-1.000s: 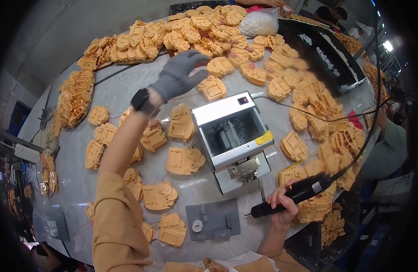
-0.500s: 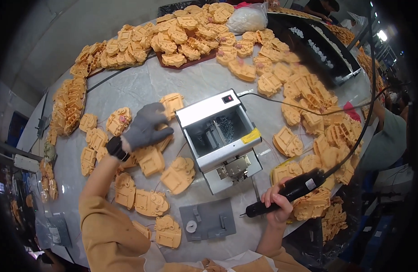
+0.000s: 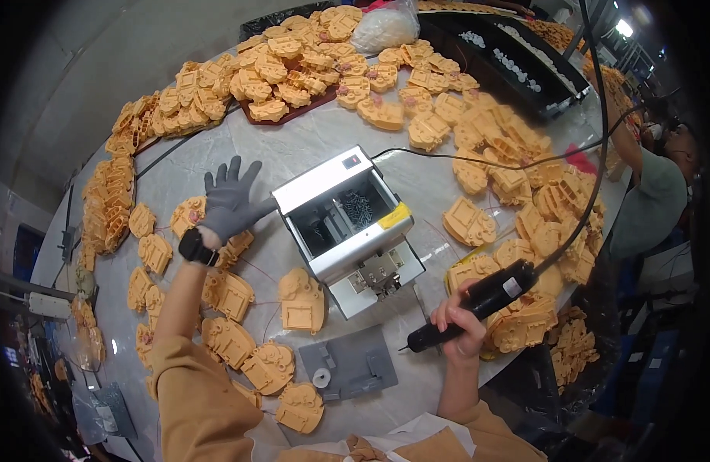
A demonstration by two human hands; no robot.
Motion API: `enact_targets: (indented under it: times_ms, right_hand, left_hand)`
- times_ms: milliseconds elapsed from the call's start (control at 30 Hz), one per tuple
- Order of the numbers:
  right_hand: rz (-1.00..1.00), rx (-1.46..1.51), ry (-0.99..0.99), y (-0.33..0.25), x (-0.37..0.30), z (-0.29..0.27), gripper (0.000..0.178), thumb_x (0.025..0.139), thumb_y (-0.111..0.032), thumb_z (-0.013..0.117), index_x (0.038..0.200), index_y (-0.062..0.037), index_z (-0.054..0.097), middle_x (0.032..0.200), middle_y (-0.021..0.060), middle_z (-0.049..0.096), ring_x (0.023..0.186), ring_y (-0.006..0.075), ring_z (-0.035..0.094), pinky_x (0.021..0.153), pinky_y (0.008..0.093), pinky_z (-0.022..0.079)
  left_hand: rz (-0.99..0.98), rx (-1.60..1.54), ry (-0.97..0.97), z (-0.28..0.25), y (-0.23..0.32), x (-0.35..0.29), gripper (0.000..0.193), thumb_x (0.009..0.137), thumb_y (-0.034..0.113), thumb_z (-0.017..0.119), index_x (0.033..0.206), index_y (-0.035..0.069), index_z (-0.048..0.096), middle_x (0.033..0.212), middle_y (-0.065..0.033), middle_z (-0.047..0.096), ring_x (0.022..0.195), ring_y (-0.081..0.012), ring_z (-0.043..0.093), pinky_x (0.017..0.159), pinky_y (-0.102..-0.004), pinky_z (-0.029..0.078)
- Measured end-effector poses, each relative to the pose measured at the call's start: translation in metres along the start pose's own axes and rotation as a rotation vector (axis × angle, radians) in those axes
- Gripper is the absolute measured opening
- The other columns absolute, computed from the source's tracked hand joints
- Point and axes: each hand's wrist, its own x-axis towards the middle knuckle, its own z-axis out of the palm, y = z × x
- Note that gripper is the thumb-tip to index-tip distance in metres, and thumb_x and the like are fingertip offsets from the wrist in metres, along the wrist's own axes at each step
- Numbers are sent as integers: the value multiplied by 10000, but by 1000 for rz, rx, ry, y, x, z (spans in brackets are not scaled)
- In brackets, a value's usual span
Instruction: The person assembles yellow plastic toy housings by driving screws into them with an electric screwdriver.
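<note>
My left hand, in a grey glove, is spread flat with its fingers apart, left of the silver screw feeder box. Its palm is over or beside some orange plastic housings, partly hiding them. Loose dark screws lie inside the feeder. In my bare right hand is a black electric screwdriver, its thin bit pointing left. The bit is right of a grey fixture plate with a small white round piece. One orange housing lies between the feeder and the fixture, with a thin red wire beside it.
Heaps of orange housings line the table's far side, and more crowd the right. A clear bag and a black tray with white pieces stand at the back. The screwdriver's cable hangs at the right. Another person is beyond.
My left hand has opened from bent fingers to a spread palm. The housing by the feeder's far left corner is gone from there, and nearby housings have shifted nearer. The screwdriver stays in my right hand.
</note>
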Motion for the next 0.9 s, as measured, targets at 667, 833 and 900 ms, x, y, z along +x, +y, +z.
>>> enact_targets:
  times_ms: [667, 833, 900]
  right_hand:
    - [35, 23, 43, 4, 6, -6, 394, 680, -51, 552, 1056, -64, 436, 622, 46, 441, 482, 172, 458, 570, 321, 416]
    - [39, -36, 53, 10, 5, -9, 390, 674, -71, 558, 1043, -73, 434, 577, 45, 391, 460, 175, 433, 532, 328, 416]
    - [31, -53, 76, 9, 5, -6, 388, 673, -66, 560, 1039, -70, 429, 571, 45, 389, 450, 173, 431, 534, 328, 420]
  left_hand:
    - [-816, -1410, 229, 61, -60, 123, 426, 827, 257, 514, 1191, 36, 499, 1129, -188, 561, 1062, -325, 525, 892, -360, 414]
    - [-541, -326, 227, 111, -75, 157, 352, 834, 266, 434, 1131, 122, 556, 1081, -147, 568, 1022, -305, 528, 879, -382, 421]
    - [-596, -253, 108, 118, -64, 161, 351, 843, 284, 417, 1129, 130, 550, 1082, -138, 565, 1023, -301, 524, 873, -386, 421]
